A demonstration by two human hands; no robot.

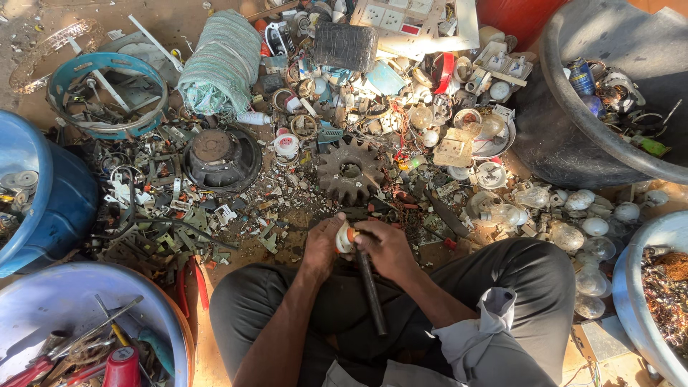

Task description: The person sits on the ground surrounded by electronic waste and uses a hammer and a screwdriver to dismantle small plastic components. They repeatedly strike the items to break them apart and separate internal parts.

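A bare dirt floor (172, 21) lies almost buried under sorted scrap in warm daylight that falls from the upper left, leaving the lower edge in shade. Tubs ring the ground: a blue barrel (43, 193) at left, a pale basin of tools (43, 301) at lower left, a large black tub (566, 107) at upper right and a light blue basin (634, 272) of tangled wire at right. Between them sit a rusted gear (350, 170), a dark speaker (221, 158), a roll of green mesh (221, 64), a white switch panel (412, 21) and a heap of clear bulbs (573, 222).
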